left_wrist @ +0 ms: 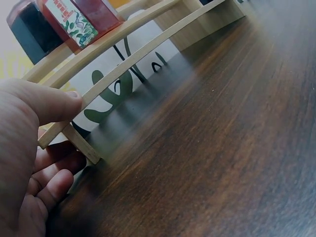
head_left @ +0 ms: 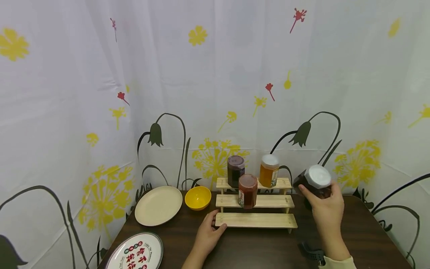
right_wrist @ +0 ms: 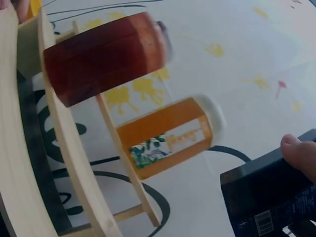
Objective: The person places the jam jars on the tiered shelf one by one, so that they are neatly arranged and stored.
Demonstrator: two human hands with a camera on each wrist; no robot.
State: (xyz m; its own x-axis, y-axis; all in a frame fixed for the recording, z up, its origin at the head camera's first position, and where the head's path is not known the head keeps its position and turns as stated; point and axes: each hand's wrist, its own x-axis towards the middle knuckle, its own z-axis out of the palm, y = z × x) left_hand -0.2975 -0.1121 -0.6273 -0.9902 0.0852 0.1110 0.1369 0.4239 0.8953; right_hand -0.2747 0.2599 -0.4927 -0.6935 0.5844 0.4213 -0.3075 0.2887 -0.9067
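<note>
My left hand (head_left: 206, 235) holds the left end of a three-tier wooden rack (head_left: 255, 220) at its lowest board. In the left wrist view the thumb (left_wrist: 59, 103) lies over the board, with curled fingers below and beside its leg. My right hand (head_left: 328, 211) grips a dark jar with a white lid (head_left: 317, 176), tilted and raised to the right of the rack. On the top tier stand a dark purple jar (head_left: 236, 172) and an amber jar with a white lid (head_left: 269, 172). A red jar (head_left: 248, 192) stands on the middle tier, left of centre.
A yellow bowl (head_left: 198, 198) sits left of the rack, beside a cream oval plate (head_left: 158, 206). Nearer is a white plate with red characters (head_left: 136, 252). The dark wooden table (head_left: 255, 248) meets a flower-printed curtain (head_left: 215, 93) behind. A black strap (head_left: 312, 254) shows near the right wrist.
</note>
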